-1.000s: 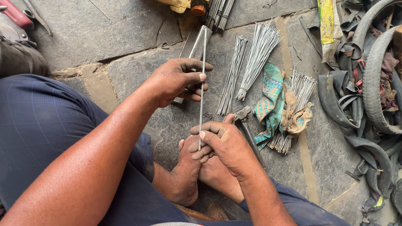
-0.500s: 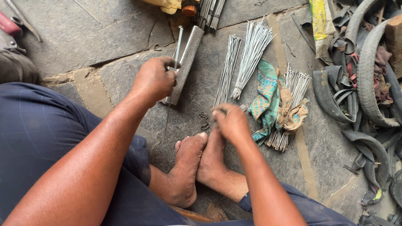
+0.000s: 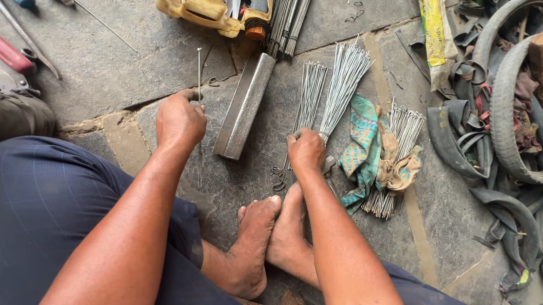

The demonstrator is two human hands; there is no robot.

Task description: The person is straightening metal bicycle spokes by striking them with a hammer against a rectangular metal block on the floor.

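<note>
the person is sitting on the stone floor (image 3: 112, 84) with both hands down among bicycle spokes. the left hand (image 3: 180, 120) is closing its fingers (image 3: 190, 96) round a single spoke (image 3: 199, 72), which is standing nearly upright out of the fist, thin end up. the right hand (image 3: 306, 152) is curling over the near ends of a bundle of spokes (image 3: 310, 96) lying flat on the floor, its fingers bent down onto them; whether it is gripping one or only pressing cannot be told. a second bundle (image 3: 345, 80) is fanning out just beside it, and a flat metal bar (image 3: 245, 107) is lying between the two hands. each spoke looks light, stiff yet springy, smooth and likely to slip, so pinching it low near the end seems the steadier hold.
</note>
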